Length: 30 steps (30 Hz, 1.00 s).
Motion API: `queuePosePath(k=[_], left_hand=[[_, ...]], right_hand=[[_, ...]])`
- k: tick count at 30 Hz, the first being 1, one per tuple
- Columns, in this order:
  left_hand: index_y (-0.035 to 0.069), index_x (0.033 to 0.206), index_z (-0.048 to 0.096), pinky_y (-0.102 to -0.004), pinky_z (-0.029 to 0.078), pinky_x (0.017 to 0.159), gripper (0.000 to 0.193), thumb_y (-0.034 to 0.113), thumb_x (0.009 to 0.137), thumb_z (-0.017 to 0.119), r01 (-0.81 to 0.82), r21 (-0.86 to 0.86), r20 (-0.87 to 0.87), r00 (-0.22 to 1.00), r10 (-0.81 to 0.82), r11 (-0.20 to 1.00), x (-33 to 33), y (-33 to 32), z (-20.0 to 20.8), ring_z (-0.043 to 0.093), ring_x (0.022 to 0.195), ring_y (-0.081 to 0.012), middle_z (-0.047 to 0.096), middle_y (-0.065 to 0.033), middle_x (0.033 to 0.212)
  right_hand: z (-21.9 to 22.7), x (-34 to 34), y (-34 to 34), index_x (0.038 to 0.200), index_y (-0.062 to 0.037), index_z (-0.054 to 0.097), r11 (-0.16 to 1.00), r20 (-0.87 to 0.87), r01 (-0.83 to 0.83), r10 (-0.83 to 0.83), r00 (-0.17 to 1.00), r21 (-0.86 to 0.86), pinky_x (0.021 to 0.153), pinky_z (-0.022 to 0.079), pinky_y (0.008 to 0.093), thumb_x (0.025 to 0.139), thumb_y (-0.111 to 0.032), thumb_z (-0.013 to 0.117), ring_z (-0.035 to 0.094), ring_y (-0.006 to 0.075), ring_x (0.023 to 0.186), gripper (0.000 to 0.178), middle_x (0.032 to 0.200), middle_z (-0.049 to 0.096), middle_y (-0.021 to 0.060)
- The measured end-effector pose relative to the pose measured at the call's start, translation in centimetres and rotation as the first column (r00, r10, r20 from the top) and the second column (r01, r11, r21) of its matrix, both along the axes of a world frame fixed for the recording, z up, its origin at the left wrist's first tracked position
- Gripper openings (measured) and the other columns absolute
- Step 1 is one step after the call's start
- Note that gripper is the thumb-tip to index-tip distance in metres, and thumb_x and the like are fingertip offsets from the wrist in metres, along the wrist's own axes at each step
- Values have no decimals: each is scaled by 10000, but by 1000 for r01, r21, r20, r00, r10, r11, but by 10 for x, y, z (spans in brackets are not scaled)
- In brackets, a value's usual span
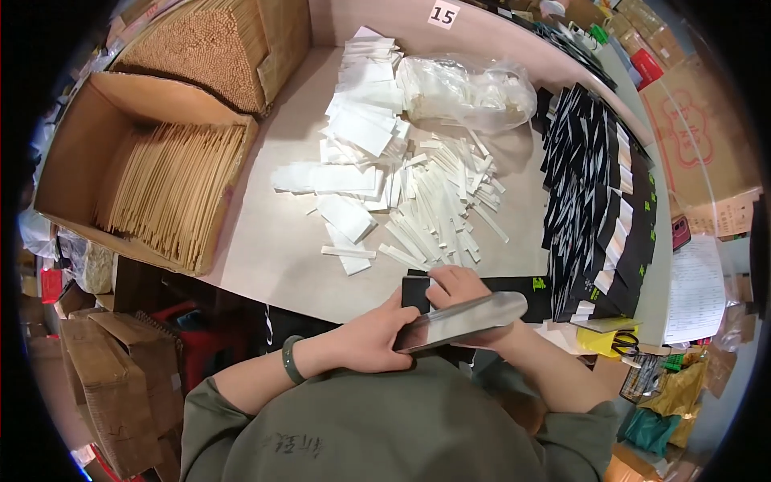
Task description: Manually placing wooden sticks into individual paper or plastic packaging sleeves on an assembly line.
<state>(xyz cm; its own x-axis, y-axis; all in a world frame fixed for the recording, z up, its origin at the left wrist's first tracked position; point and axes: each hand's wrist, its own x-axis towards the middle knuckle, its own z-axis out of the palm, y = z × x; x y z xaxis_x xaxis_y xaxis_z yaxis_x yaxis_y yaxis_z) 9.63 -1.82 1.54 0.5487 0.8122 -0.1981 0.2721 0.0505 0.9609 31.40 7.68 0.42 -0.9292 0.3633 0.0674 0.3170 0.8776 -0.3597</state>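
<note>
My left hand is closed, its thumb and palm against the lower end of a long, shiny silvery piece. That piece slants across in front of my right wrist, and its exact kind is unclear. My right hand has its fingers bent over a black paper sleeve at the table's front edge. The left fingers touch the sleeve's near side, partly hidden. Ahead lie loose white paper packets and a heap of narrow white strips.
At left stand a carton of wooden chopsticks and a fuller carton behind it. A clear plastic bag lies at the back. Black printed sleeves are piled at right, near scissors and a written sheet.
</note>
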Motion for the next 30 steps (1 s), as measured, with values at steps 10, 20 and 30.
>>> queuePosePath(k=[10, 20, 30], left_hand=[[22, 914, 566, -365, 480, 707, 264, 169, 740, 699, -269, -135, -274, 935, 226, 954, -39, 21, -17, 580, 753, -281, 587, -135, 815], [28, 1077, 572, -411, 506, 726, 429, 156, 710, 753, -444, 319, -387, 746, 543, 837, -59, 4, -39, 626, 854, -363, 631, -165, 960], [76, 1253, 561, -406, 529, 823, 637, 139, 658, 781, -344, 281, -497, 746, 442, 896, -95, -30, -29, 636, 954, -360, 643, -162, 1052]], right_hand=[[33, -28, -22, 704, -29, 570, 903, -36, 429, -429, 903, 1, 801, 471, 472, 795, -466, 730, 596, 381, 960, 474, 957, 633, 192], [20, -64, -27, 787, -42, 589, 769, 259, 630, -589, 765, -112, 582, 491, 456, 905, -309, 631, 637, 361, 648, 295, 661, 630, 155], [19, -66, -15, 858, -23, 578, 755, 318, 597, -515, 796, -272, 673, 483, 498, 918, -225, 557, 631, 401, 734, 212, 746, 642, 184]])
